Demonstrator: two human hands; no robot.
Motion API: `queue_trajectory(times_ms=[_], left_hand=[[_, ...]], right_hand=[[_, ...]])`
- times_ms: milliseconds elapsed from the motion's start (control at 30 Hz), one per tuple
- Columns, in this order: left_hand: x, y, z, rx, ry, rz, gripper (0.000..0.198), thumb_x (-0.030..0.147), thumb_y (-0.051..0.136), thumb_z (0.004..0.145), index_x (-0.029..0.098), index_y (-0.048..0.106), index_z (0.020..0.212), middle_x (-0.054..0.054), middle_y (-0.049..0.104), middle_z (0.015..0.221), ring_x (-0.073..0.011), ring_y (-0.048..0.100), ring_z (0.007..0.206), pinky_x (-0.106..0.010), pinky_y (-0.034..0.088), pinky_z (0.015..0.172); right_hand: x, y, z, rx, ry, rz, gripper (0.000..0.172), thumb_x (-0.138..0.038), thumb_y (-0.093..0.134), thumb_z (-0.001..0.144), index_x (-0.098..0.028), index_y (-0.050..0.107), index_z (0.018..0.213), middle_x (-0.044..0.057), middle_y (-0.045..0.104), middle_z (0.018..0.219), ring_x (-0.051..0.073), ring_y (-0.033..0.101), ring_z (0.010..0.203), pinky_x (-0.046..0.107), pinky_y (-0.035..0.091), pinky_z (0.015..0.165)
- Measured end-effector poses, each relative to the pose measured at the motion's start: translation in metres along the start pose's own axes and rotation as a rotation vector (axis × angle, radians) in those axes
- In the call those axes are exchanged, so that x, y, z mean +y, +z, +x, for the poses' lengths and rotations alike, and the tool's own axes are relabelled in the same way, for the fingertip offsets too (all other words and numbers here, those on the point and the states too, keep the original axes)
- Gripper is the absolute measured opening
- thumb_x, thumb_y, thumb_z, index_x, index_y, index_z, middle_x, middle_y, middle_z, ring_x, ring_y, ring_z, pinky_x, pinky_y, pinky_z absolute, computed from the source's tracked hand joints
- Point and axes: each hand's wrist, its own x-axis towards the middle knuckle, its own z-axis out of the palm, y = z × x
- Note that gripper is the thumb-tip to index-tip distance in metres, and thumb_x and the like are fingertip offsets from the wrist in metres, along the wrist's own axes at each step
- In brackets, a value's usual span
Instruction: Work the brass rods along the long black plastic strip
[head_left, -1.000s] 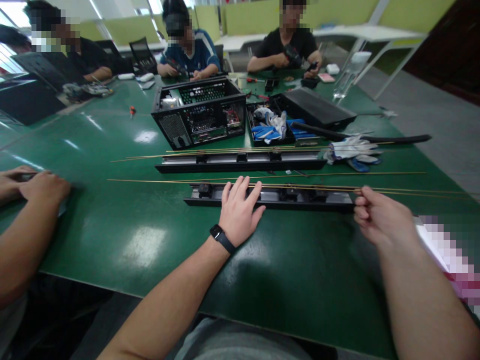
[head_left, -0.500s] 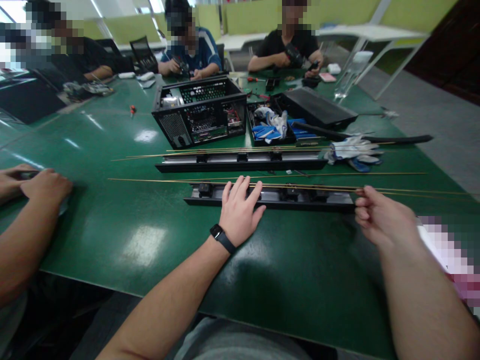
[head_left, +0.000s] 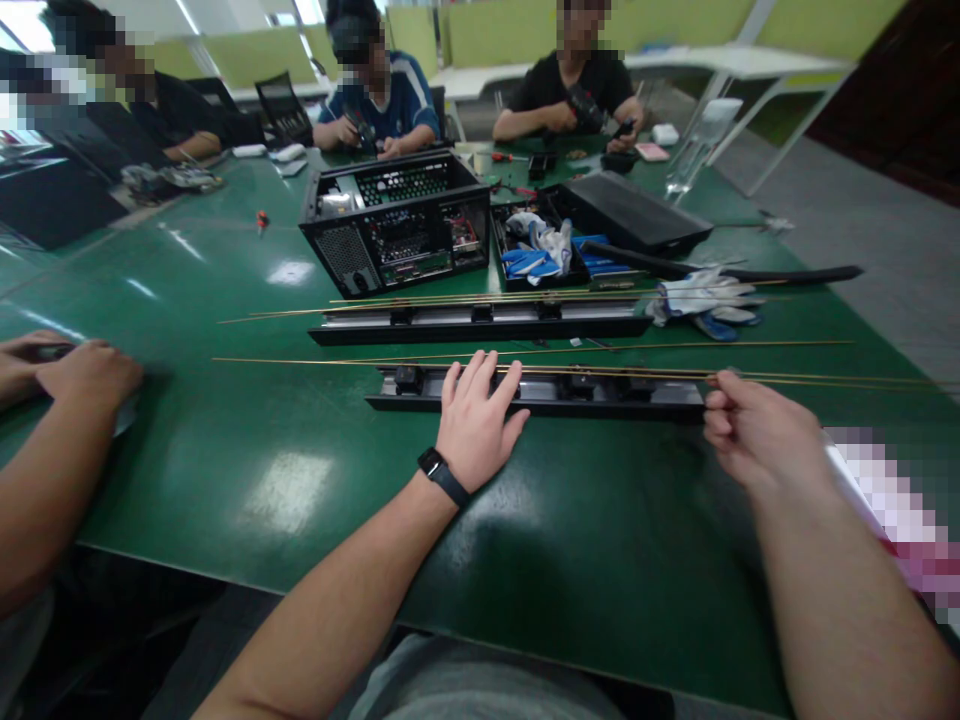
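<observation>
My left hand [head_left: 480, 420], a black watch at its wrist, lies with fingers spread across a long black rail [head_left: 600, 408], its fingertips over the thin brass-coloured rods [head_left: 622, 373] there. The rail has a silver channel and several small black blocks. At the rail's right end, my right hand [head_left: 761, 430] is closed in a pinch around the rods, which run on past it to the right; how many it holds is hidden. Behind lies a second black rail [head_left: 480, 333] with similar rods along it. Another rod lies on the table between the rails.
An open black computer case [head_left: 397, 230] stands behind the rails. Beside it are a black tray [head_left: 501, 225] holding gloves, a dark flat panel [head_left: 637, 215], a loose glove [head_left: 701, 300] and a clear bottle [head_left: 701, 150]. A neighbour's hands [head_left: 90, 370] are at left; other people sit opposite.
The whole view has shifted slightly. My right hand has moved a little to the left, still pinching the rods; my left hand stays on the rail.
</observation>
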Motion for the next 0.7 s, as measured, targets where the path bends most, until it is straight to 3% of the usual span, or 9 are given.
queue_trajectory(times_ms=[700], left_hand=[[0.0008,0.0006,0.0001,0.008,-0.011,0.003,0.061,0.032,0.079,0.118,0.027,0.073,0.178,-0.021,0.066,0.19,-0.0441,0.056,0.184,-0.073,0.039,0.154]], right_hand=[[-0.0069,0.0016,-0.0043,0.082,0.017,-0.012,0.034,-0.007,0.076,0.115,-0.021,0.064,0.086,-0.006,0.059,0.069,0.005,0.042,0.039,0.013,0.029,0.035]])
